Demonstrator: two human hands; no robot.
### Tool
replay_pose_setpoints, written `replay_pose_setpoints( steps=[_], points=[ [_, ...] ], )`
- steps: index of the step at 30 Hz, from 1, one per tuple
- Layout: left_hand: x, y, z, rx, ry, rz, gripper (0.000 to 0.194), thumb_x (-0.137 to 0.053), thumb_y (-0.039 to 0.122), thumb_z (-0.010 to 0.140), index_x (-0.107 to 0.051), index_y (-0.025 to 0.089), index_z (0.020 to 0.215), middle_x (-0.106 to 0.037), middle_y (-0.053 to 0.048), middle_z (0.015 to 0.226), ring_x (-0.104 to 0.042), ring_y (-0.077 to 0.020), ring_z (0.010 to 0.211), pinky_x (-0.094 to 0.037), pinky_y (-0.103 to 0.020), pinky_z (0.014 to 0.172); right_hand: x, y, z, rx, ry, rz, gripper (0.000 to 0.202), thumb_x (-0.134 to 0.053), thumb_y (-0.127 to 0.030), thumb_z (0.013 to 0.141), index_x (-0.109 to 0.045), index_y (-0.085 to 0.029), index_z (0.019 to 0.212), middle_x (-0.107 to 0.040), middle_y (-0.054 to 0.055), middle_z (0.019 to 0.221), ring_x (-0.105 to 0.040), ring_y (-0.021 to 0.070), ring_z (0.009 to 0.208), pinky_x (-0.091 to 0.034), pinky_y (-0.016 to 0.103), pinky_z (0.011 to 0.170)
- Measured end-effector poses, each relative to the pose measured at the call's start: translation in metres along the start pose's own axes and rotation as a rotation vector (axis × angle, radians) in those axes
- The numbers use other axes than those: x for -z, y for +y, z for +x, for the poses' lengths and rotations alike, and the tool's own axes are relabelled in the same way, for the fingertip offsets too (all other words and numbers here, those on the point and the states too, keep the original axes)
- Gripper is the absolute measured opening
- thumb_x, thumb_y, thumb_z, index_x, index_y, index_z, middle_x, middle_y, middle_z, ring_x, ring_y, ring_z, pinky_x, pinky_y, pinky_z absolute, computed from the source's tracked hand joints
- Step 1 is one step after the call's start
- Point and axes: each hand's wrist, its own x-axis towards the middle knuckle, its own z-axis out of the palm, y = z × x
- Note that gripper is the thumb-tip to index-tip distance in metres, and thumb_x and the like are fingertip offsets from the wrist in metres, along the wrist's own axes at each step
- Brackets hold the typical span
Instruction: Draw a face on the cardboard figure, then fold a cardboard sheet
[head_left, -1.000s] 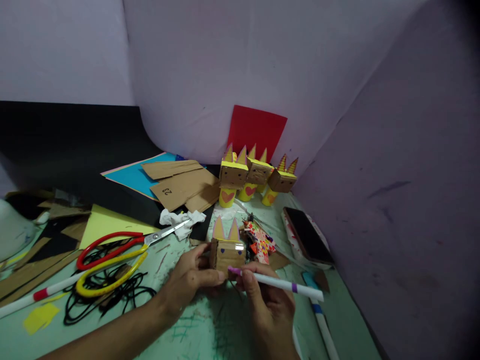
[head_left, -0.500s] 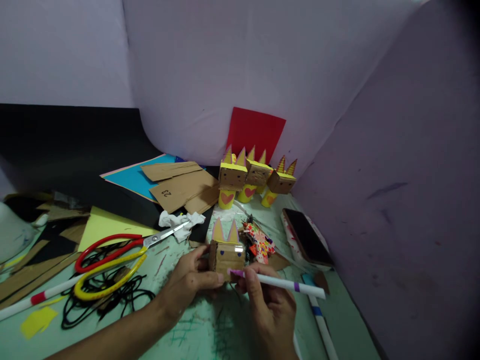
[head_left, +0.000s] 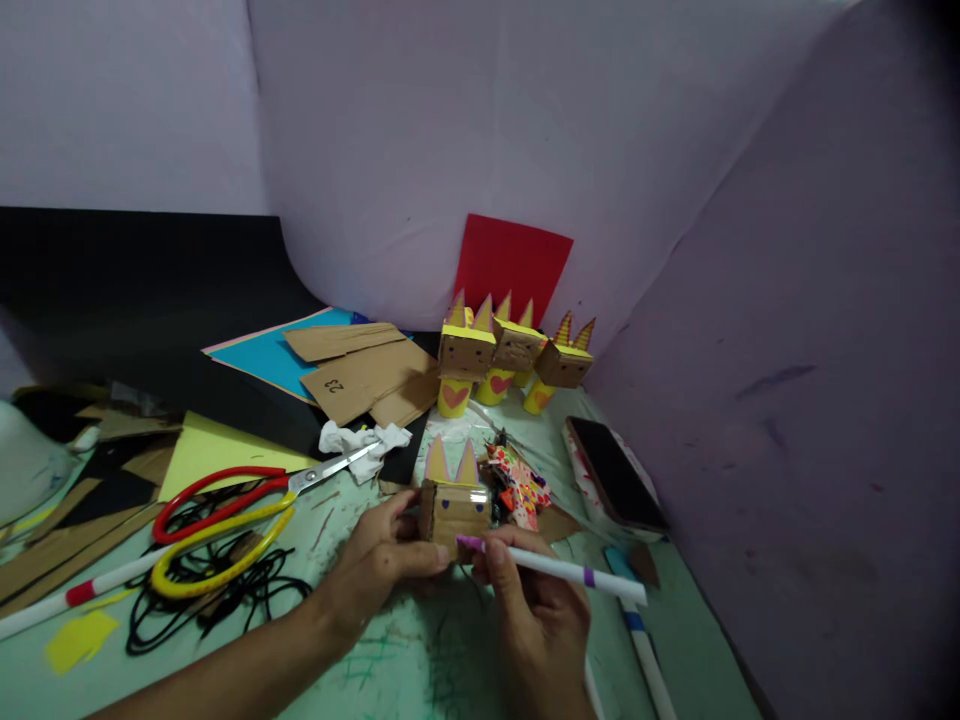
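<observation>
In the head view, your left hand (head_left: 379, 560) hides the lower left side of the cardboard box (head_left: 465, 520), and most of its fingers are lost behind that box. Your right hand (head_left: 541, 615) folds its lower fingers out of sight under the purple-tipped marker (head_left: 559, 570), and its wrist is cut off by the bottom edge. The red-banded marker (head_left: 97, 585) runs off the left edge and under the scissors (head_left: 221, 535); the white object (head_left: 28, 455) above it is cut off too, so you cannot tell what it is. The dark bundle behind the floral scrap (head_left: 517, 482) is hard to make out.

The box stands upright between your hands, its two pointed ears (head_left: 466, 463) up and its two dark eye marks facing you. Your left hand pinches it, thumb on the lower front corner, fingers at the side and back. Your right hand pinches the marker between thumb and forefinger, just right of the box; the purple tip meets the box's lower front, below the eyes, though you cannot tell how firmly. Well beyond the box, similar figures (head_left: 466, 355) stand before a red sheet (head_left: 514, 260).
</observation>
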Motion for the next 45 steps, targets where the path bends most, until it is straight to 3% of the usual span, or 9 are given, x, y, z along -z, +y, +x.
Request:
replay_pose_setpoints(
  steps=[5,11,18,25,31,33,38,45],
  points=[
    [0.0,0.001,0.0,0.003,0.014,0.003,0.064,-0.072,0.022,0.057,-0.056,0.013,0.119,-0.073,-0.01,0.091,-0.065,-0.0293,0.094,-0.049,-0.038,0.079,0.002,0.002,0.001,-0.034,-0.005,0.003,0.025,-0.057,-0.032,0.088,-0.07,-0.019,0.072,-0.065,0.001,0.061,-0.061,0.0151,0.057,-0.048,0.024,0.057],
    [-0.001,0.001,0.001,0.007,0.028,-0.004,0.065,-0.073,0.021,0.056,-0.057,0.012,0.118,-0.073,-0.01,0.091,-0.065,-0.0301,0.095,-0.049,-0.039,0.08,0.006,0.005,0.001,0.059,-0.044,-0.066,0.023,-0.055,-0.029,0.09,-0.07,-0.019,0.074,-0.065,0.001,0.061,-0.06,0.0144,0.055,-0.047,0.023,0.054],
    [-0.001,0.001,0.0,0.025,0.036,0.005,0.066,-0.074,0.023,0.057,-0.056,0.013,0.12,-0.073,-0.01,0.091,-0.066,-0.0287,0.09,-0.049,-0.038,0.077,0.002,0.006,-0.001,0.074,0.007,-0.031,0.018,-0.059,-0.028,0.087,-0.071,-0.021,0.076,-0.068,0.0,0.063,-0.062,0.0146,0.056,-0.048,0.023,0.054],
    [0.001,-0.001,0.001,0.019,0.015,0.013,0.067,-0.073,0.025,0.058,-0.055,0.012,0.121,-0.072,-0.012,0.097,-0.066,-0.0272,0.084,-0.047,-0.029,0.057,0.004,0.006,0.0,0.005,-0.042,0.006,0.022,-0.055,-0.026,0.09,-0.071,-0.019,0.077,-0.07,0.003,0.066,-0.065,0.0154,0.059,-0.049,0.023,0.055],
    [0.0,-0.001,0.001,0.032,0.053,0.005,0.066,-0.076,0.026,0.056,-0.056,0.014,0.118,-0.072,-0.011,0.093,-0.065,-0.025,0.078,-0.048,-0.029,0.056,0.003,-0.001,0.004,0.039,-0.022,-0.007,0.023,-0.055,-0.026,0.088,-0.068,-0.018,0.071,-0.065,0.002,0.059,-0.062,0.0151,0.056,-0.047,0.024,0.053],
    [-0.001,0.0,0.0,0.039,0.052,-0.002,0.066,-0.076,0.027,0.056,-0.056,0.014,0.118,-0.072,-0.012,0.096,-0.065,-0.0243,0.078,-0.049,-0.029,0.058,0.002,-0.005,0.005,0.018,0.006,0.03,0.023,-0.055,-0.027,0.088,-0.068,-0.018,0.071,-0.063,0.001,0.059,-0.062,0.0156,0.057,-0.048,0.024,0.055],
    [-0.001,0.0,0.0,0.048,0.046,-0.001,0.075,-0.077,0.027,0.056,-0.051,0.011,0.125,-0.069,-0.017,0.109,-0.065,-0.0241,0.08,-0.048,-0.028,0.054,0.003,-0.009,0.004,-0.097,0.211,0.135,0.027,-0.056,-0.035,0.088,-0.064,-0.018,0.069,-0.055,-0.002,0.055,-0.052,0.0121,0.049,-0.041,0.023,0.05],
    [-0.002,0.0,0.001,0.026,0.048,0.008,0.068,-0.076,0.026,0.059,-0.054,0.012,0.121,-0.072,-0.013,0.1,-0.066,-0.0254,0.082,-0.049,-0.029,0.059,0.004,-0.002,0.001,0.187,0.073,0.011,0.015,-0.055,-0.022,0.088,-0.064,-0.02,0.076,-0.062,-0.001,0.059,-0.053,0.0108,0.049,-0.04,0.021,0.046]
  ],
)
